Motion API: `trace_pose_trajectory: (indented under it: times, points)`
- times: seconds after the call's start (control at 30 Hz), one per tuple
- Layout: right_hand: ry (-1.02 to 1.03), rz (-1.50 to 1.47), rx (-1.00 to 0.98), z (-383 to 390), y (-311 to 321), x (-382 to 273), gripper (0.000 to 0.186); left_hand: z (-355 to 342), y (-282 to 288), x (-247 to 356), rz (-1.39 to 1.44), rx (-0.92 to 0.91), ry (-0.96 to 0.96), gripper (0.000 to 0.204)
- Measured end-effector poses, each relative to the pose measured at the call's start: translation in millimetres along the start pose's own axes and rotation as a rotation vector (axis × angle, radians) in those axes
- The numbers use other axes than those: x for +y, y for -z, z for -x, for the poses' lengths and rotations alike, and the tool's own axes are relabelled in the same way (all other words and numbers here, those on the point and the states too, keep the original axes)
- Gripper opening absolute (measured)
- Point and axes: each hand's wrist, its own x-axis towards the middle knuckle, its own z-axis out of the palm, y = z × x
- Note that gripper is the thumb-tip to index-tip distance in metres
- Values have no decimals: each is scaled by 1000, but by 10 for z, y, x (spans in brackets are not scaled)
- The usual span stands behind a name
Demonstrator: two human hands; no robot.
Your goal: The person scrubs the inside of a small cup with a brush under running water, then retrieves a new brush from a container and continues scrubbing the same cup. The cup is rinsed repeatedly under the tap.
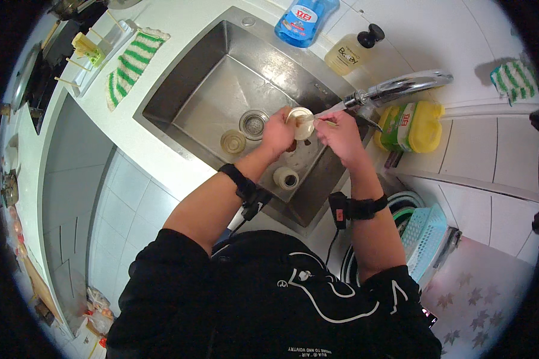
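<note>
My left hand (276, 130) grips a small white cup (300, 124) over the steel sink (191, 90), beneath the faucet (395, 87), where water seems to run. My right hand (340, 136) is closed on a thin, pale utensil (326, 122) reaching to the cup; its exact form is unclear. Below them on the sink floor, a small pale bottle (286, 178) stands near the right side, and a round translucent container (232, 142) lies beside the drain (254, 124).
Blue (299, 24) and pale yellow (347, 52) bottles stand behind the sink; a yellow jug (422, 125) at its right. A striped cloth (135, 69) and rack (93, 57) are on the left counter (117, 110). Basins and a blue basket (422, 239) sit low right.
</note>
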Motion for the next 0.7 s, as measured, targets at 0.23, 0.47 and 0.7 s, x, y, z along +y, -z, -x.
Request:
trace_pose_trajectory:
  times: [0.23,0.47,0.7]
  points:
    - [-42,-379,36,32,-114,112,16,-21,88,-108,-63,125,-45,24]
    - [-45,-176,44,2,-41,2,15,-17,64,-189,-47,-15,27,42]
    - [-30,-87,87,-75,7,-51,12,-9,112,-95,-154,3,-53,35]
